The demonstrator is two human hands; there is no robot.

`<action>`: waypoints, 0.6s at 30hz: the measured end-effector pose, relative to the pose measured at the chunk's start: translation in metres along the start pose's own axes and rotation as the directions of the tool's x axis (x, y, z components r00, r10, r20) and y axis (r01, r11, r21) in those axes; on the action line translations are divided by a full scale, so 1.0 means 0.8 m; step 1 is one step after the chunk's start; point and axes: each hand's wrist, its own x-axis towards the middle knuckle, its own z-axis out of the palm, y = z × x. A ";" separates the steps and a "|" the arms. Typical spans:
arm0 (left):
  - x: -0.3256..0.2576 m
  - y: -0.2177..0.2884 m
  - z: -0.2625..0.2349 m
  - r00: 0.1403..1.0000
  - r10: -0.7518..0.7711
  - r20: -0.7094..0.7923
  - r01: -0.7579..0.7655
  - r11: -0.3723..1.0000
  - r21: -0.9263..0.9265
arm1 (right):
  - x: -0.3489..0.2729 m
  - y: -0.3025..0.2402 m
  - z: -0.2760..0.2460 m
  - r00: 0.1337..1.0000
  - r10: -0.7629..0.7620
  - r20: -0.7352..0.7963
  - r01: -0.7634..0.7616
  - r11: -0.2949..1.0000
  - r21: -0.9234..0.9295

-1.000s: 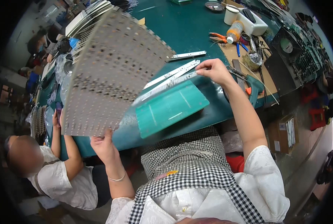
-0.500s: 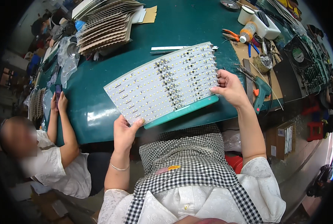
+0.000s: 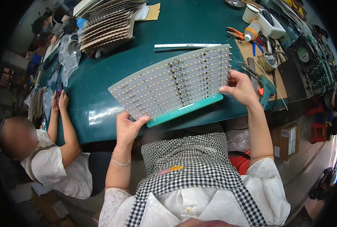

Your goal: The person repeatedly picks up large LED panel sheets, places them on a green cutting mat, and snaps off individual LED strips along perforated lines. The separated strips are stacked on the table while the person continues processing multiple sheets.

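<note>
Between my hands is a panel of LED circuit boards (image 3: 157, 83), grey-white, with rows of small yellowish LEDs and dark components. It is tilted over the near side of the table. My left hand (image 3: 128, 126) is closed on its lower left corner, thumb on top. My right hand (image 3: 242, 89) grips the right end, thumb on the face and fingers behind, by the small metal connectors. Along the panel's near edge runs a teal strip (image 3: 187, 110). Beyond the panel, a thin white strip (image 3: 176, 46) lies on the table.
The green table (image 3: 89, 90) holds stacked cardboard dividers (image 3: 106, 28) at the far left. On the right are a glue gun (image 3: 266, 90), orange-handled pliers (image 3: 234, 32), a bottle (image 3: 252, 30) and a white container (image 3: 269, 24). A co-worker (image 3: 58, 159) sits left, holding a phone (image 3: 58, 90).
Both hands have shifted the panel slightly to the right. Its face has tipped and looks greyer, and more of the white strip behind it shows.
</note>
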 end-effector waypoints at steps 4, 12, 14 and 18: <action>0.006 -0.002 0.000 0.999 -0.014 0.030 0.016 0.996 -0.086 | -0.004 -0.001 0.001 0.998 -0.040 -0.046 0.037 0.998 -0.046; -0.017 -0.036 0.021 0.927 0.340 -0.156 -0.326 0.939 0.111 | -0.022 0.021 0.014 0.926 -0.315 -0.210 0.299 0.949 -0.102; -0.013 -0.044 0.021 0.852 0.507 -0.126 -0.474 0.852 0.222 | -0.025 0.029 0.009 0.848 -0.504 -0.161 0.451 0.848 -0.279; -0.013 -0.043 0.025 0.806 0.587 -0.079 -0.543 0.784 0.300 | -0.025 0.045 0.016 0.799 -0.567 -0.201 0.530 0.822 -0.211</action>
